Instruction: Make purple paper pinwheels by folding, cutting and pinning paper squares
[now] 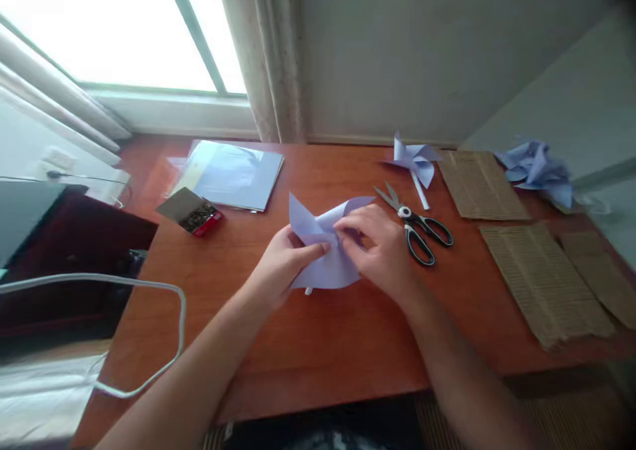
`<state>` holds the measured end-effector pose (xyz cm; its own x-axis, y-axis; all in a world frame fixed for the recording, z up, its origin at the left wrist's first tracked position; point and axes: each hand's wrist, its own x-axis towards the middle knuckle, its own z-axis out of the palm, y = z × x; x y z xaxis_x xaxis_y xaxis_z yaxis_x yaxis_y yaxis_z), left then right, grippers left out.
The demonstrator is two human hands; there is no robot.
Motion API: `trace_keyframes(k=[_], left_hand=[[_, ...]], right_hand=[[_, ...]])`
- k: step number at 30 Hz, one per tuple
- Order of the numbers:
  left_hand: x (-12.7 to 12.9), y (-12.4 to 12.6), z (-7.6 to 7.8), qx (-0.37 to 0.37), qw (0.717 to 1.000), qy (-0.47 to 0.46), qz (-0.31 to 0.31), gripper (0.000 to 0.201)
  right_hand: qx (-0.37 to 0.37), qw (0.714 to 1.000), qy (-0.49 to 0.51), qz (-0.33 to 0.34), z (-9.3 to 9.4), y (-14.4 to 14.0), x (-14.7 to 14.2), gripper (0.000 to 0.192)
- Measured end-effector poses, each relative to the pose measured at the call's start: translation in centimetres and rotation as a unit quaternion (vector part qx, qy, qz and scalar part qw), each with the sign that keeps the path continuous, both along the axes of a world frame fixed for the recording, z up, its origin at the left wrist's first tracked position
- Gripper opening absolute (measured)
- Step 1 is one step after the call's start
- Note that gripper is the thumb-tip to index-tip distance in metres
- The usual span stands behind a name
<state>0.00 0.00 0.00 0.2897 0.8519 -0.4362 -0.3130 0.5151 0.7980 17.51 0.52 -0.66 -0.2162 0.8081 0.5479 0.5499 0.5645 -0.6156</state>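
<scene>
In the head view, a pale lilac paper pinwheel [328,264] is held above the middle of the table. My left hand [285,261] grips its left side, the thumb lying across the paper. At the pinwheel's centre, the fingers of my right hand [375,244] are pinched together; whether a small pin is between them is too small to tell. The end of a white paper stick [309,291] pokes out below the paper, the rest of it hidden. Just right of my right hand lie scissors [405,213] with black handles, their blades slightly apart.
A second pinwheel [417,162] on a stick lies at the back. Cardboard pieces [546,284] and crumpled paper [539,168] are on the right. An opened red box [206,219] of small dark metal pieces and a folder [233,171] sit at left. A white cable [181,311] loops over the left edge.
</scene>
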Motion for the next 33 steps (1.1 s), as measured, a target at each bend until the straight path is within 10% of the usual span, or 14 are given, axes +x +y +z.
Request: trace_keyframes(k=[33], left_hand=[[-0.2,0.6,-0.1,0.014,0.992,0.008,0.127,0.032]], right_hand=[[-0.016,0.997,0.057,-0.059,1.1,-0.4,0.9,0.019]])
